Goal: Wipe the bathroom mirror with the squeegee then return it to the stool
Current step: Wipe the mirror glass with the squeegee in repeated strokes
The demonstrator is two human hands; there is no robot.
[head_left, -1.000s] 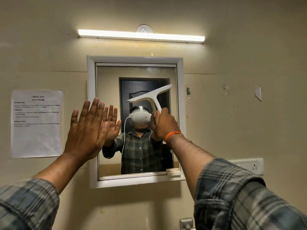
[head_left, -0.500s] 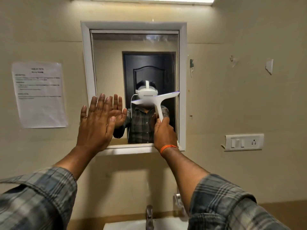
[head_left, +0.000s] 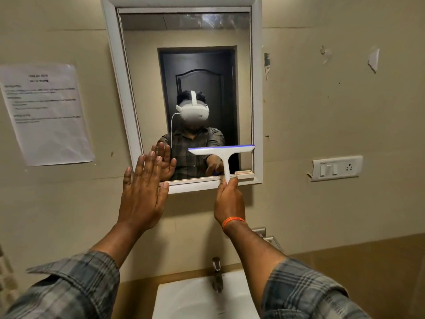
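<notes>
A white-framed mirror (head_left: pixel 257 88) hangs on the beige wall. My right hand (head_left: pixel 228 200) grips the handle of a white squeegee (head_left: pixel 224 155), whose blade lies level against the glass near the mirror's lower right. My left hand (head_left: pixel 143 192) is flat with straight fingers at the mirror's lower left corner, over the frame and glass. The stool is out of view.
A white sink (head_left: pixel 190 300) with a metal tap (head_left: pixel 217 275) sits below the mirror. A printed sheet (head_left: pixel 46 113) is taped to the wall on the left. A switch and socket plate (head_left: pixel 337 168) is on the right. A metal rack (head_left: pixel 268 238) shows behind my right forearm.
My right hand has drawn the squeegee down the glass from the middle to the bottom, and the blade has levelled. The view has tilted down, showing the sink.
</notes>
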